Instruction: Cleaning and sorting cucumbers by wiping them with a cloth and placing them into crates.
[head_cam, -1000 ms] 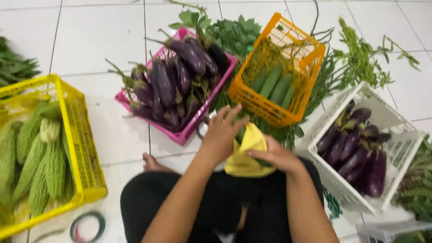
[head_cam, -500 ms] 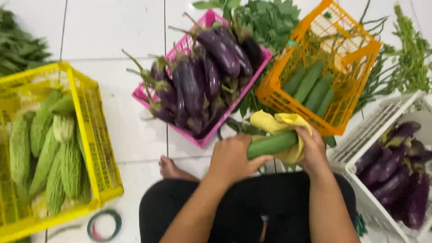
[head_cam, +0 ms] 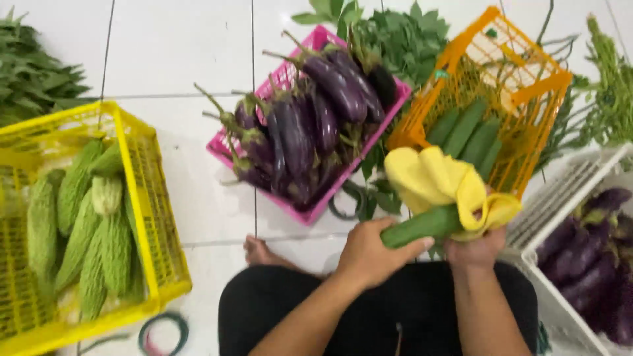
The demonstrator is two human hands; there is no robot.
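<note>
My left hand [head_cam: 372, 254] grips the near end of a green cucumber [head_cam: 422, 226] held level above my lap. My right hand [head_cam: 476, 249] holds a yellow cloth [head_cam: 438, 179] bunched around the cucumber's other end. Both hands are close together, just in front of the orange crate [head_cam: 527, 86], which holds several more cucumbers [head_cam: 465, 128].
A pink crate [head_cam: 310, 211] of purple eggplants stands ahead at centre. A yellow crate [head_cam: 148, 198] of bitter gourds is at left. A white crate [head_cam: 560, 198] of eggplants sits at right. Leafy greens [head_cam: 402, 36] lie at the back, and tape rolls [head_cam: 161, 333] on the tiled floor.
The cucumber, hidden under the cloth a second ago, now shows in my left hand. The camera has shifted, so the crates appear further right and closer.
</note>
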